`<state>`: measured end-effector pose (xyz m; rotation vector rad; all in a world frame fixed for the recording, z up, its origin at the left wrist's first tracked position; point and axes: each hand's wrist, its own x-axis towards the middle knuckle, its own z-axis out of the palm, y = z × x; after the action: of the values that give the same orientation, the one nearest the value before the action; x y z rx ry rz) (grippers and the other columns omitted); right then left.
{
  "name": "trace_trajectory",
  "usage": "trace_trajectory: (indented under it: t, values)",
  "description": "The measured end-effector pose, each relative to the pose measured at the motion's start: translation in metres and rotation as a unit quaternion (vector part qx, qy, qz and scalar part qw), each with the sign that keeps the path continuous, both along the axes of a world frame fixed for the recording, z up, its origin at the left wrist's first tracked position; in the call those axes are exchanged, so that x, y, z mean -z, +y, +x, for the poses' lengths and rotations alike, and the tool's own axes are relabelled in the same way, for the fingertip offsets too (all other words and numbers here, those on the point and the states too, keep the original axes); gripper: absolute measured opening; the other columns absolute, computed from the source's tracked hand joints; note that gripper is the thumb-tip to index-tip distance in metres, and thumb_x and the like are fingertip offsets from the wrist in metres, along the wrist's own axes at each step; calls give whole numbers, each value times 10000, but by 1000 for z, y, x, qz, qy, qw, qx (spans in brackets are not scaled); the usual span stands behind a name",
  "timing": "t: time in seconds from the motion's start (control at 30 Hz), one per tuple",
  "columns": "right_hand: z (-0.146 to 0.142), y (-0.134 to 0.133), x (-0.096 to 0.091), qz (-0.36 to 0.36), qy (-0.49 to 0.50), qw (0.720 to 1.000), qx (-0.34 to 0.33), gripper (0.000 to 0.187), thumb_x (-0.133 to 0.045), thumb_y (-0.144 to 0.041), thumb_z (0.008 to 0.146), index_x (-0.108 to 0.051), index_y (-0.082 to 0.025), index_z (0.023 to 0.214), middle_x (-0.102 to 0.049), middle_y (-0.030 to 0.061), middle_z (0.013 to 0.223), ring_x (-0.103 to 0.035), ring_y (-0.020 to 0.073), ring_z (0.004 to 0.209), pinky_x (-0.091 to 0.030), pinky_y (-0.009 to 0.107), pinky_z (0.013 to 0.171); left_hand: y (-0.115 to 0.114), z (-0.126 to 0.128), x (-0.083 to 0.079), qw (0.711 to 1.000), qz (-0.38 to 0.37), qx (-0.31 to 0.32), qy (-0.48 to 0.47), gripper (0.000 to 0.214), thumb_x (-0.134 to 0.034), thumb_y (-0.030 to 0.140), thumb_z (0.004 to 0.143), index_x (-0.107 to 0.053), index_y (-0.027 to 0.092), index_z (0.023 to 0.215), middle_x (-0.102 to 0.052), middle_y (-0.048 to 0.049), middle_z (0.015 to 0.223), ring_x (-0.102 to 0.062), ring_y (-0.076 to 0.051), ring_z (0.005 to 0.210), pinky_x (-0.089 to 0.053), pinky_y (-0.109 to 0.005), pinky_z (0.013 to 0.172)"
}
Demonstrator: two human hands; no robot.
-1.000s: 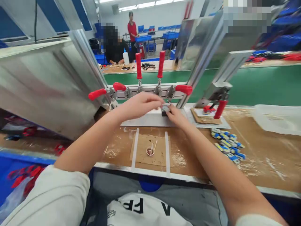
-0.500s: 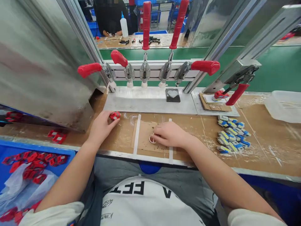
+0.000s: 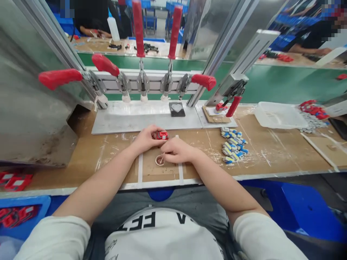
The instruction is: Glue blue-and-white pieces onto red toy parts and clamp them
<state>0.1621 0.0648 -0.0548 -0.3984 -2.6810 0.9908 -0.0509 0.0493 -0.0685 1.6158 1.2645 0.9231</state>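
Between the thumb and fingers of my left hand [image 3: 148,139] is a small red and black plastic part [image 3: 162,135], held above the bench. My right hand [image 3: 177,150] is closed in a pinch on a thin pale stick [image 3: 162,159]. The stick's lower end is at a small round dish [image 3: 159,160] with a white rim, and most of its length is hidden by the fingers. Both hands are close together, the red part just beyond the right fingertips. Under the dish lies a piece of cardboard [image 3: 151,173] edged by white tape strips.
Red-handled toggle clamps [image 3: 141,72] stand over a metal plate [image 3: 116,121] behind my hands. On the right lie several grey, blue and yellow parts [image 3: 233,146] and a clear plastic tray [image 3: 279,117]. A blue bin [image 3: 45,206] with red parts is at lower left. Co-workers sit across the bench.
My left hand has carried the red part rightward, close to my right hand. My right hand stays at the dish. The camera view has swung to the right.
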Motion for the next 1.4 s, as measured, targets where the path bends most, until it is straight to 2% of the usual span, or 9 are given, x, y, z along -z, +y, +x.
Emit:
trace_trajectory:
  t: [0.1, 0.17, 0.27, 0.33, 0.73, 1.03, 1.2, 1.27, 1.4]
  values:
    - [7, 6, 6, -80, 121, 987, 70, 375, -508, -339, 911, -325, -229, 603, -306, -43, 562, -289, 119, 547, -245, 300, 591, -4, -2, 3, 1000, -7, 19, 6, 414, -881, 439, 712, -807, 221, 1057, -666, -56, 1082, -622, -165, 767, -538, -312, 699]
    - [10, 11, 8, -118, 199, 957, 175, 388, -511, -368, 913, -350, -229, 589, -313, -36, 560, -291, 121, 548, -255, 298, 585, -3, -2, 2, 1000, -23, 11, 4, 412, -886, 430, 699, -807, 223, 1047, -639, -50, 1061, -624, -164, 754, -532, -311, 676]
    - [9, 16, 9, -122, 244, 904, 330, 388, -523, -385, 903, -375, -225, 583, -350, -25, 574, -336, 129, 578, -283, 298, 601, -1, -1, 2, 999, -20, 1, 42, 377, -885, 401, 698, -813, 229, 1025, -619, -38, 1011, -600, -159, 735, -517, -315, 674]
    - [6, 19, 10, -108, 230, 897, 361, 394, -530, -404, 904, -371, -225, 591, -349, -28, 581, -347, 129, 592, -285, 296, 608, -1, 0, 1, 998, -14, -2, 60, 359, -879, 380, 706, -814, 228, 1024, -616, -35, 1003, -596, -162, 741, -516, -323, 694]
    - [2, 23, 17, -57, 151, 936, 312, 400, -500, -407, 916, -301, -229, 619, -298, -42, 586, -312, 118, 589, -244, 300, 603, 0, 1, 2, 995, 7, -7, 98, 316, -864, 292, 708, -804, 218, 1009, -594, -20, 967, -589, -170, 756, -522, -329, 738]
    - [5, 26, 15, 8, 109, 922, 371, 386, -505, -334, 887, -254, -228, 615, -298, -31, 569, -306, 125, 583, -217, 313, 600, -4, 1, 5, 994, 27, -4, 110, 308, -838, 298, 753, -809, 234, 1053, -585, -31, 1010, -610, -178, 798, -555, -345, 790]
    - [7, 18, 5, -1, 140, 941, 308, 395, -481, -371, 956, -301, -228, 635, -363, -27, 581, -360, 129, 586, -259, 305, 613, -2, 0, 5, 993, 30, -4, 115, 327, -832, 314, 742, -808, 236, 1058, -580, -29, 1011, -603, -174, 783, -551, -341, 777]
    - [10, 7, -1, -4, 143, 957, 253, 396, -470, -355, 968, -311, -226, 629, -370, -27, 576, -361, 127, 572, -265, 301, 609, -1, 0, 4, 993, 28, -8, 110, 338, -830, 358, 752, -809, 229, 1063, -587, -36, 1018, -607, -180, 787, -551, -346, 774]
    - [7, -24, -15, 41, -26, 992, 117, 380, -532, -308, 997, -463, -201, 639, -530, 0, 621, -459, 142, 602, -266, 308, 615, 0, -1, 0, 993, 43, -12, 107, 385, -829, 436, 758, -808, 226, 1080, -638, -61, 1092, -646, -215, 871, -571, -362, 820]
